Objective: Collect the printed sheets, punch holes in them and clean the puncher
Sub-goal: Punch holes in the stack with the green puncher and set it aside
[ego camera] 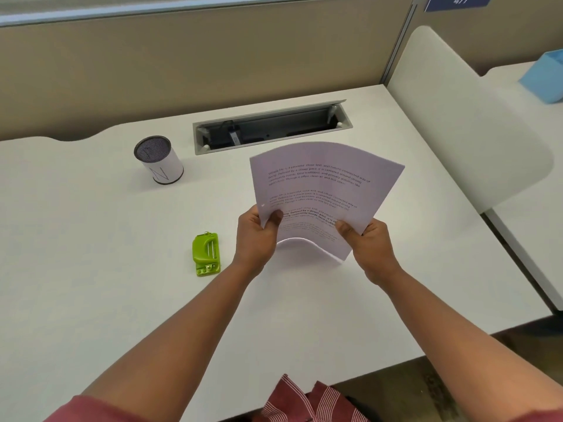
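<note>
A stack of printed sheets (323, 190) is held above the white desk (91, 269), bowed upward across its width, text side facing me. My left hand (257, 239) grips the stack's lower left edge, thumb on top, and a punched hole shows just above that thumb. My right hand (370, 248) grips the lower right edge, thumb on the printed face. The small green hole puncher (206, 254) lies on the desk to the left of my left hand, apart from it.
A white cylindrical cup (158, 159) with a dark mesh top stands at the back left. An open cable tray (271, 126) is set into the desk behind the sheets. A white divider (457, 117) borders the right side; a blue box (545, 77) sits beyond it.
</note>
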The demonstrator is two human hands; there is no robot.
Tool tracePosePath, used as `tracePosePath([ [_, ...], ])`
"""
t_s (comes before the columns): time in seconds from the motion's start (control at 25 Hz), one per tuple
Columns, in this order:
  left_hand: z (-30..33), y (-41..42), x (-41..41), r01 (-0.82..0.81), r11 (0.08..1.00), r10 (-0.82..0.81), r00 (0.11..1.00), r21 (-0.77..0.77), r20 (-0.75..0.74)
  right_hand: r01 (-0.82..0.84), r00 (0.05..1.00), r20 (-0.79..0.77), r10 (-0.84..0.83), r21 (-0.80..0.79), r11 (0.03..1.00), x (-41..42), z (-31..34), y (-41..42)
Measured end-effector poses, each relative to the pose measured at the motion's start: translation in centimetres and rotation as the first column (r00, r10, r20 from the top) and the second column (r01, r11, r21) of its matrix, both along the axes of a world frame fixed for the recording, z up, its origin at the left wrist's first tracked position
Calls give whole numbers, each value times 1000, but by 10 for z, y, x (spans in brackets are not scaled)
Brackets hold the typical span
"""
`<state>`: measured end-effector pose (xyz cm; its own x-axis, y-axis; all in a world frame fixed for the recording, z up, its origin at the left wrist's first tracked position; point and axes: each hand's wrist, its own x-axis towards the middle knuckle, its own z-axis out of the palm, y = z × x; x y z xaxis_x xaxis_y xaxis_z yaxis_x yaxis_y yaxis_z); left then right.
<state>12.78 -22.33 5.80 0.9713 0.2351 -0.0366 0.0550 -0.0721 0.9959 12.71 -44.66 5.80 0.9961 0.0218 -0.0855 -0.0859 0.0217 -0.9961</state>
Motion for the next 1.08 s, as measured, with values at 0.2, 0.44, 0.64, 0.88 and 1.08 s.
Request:
tracePosePath([
  [0.2, -3, -2, -6, -4, 1000, 4, 1000, -14, 19, -12, 1000, -1, 12, -14, 1000, -4, 0, 3],
  [0.44, -8, -3, -9, 6, 999, -5, 1000, -41, 23, 1, 1000, -16, -1, -20, 1000, -9, -2, 2],
  [0.64, -6, -2, -9, 27, 999, -27, 1000, -44, 0, -5, 999, -34, 4, -41, 999, -10, -2, 4],
  [0.88, -2, 8, 0, 66, 996, -68, 997, -61, -34, -17, 999, -45, 15, -44, 999, -6, 1, -1],
  [1.08, 7, 20, 11, 5, 966, -34, 993, -259, -109, -101, 984, -141, 112, 85, 991, 2, 11, -20],
])
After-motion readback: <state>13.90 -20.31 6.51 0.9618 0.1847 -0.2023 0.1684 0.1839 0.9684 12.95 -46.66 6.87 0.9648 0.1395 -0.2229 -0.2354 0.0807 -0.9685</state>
